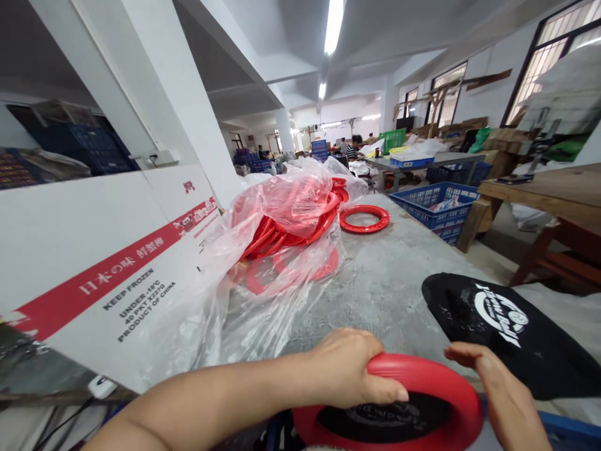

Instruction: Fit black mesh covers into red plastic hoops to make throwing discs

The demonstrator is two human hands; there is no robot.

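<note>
My left hand is closed over the top rim of a red plastic ring at the near edge of the grey table. Black printed fabric is stretched inside the ring. My right hand rests on the ring's right side with its fingers curved against the rim. A black fabric disc with a white logo lies flat on the table just beyond my right hand.
A clear plastic bag of several red rings lies mid-table, and one loose red ring behind it. A white printed carton stands at left. Blue crates and a wooden bench are at right. People sit far back.
</note>
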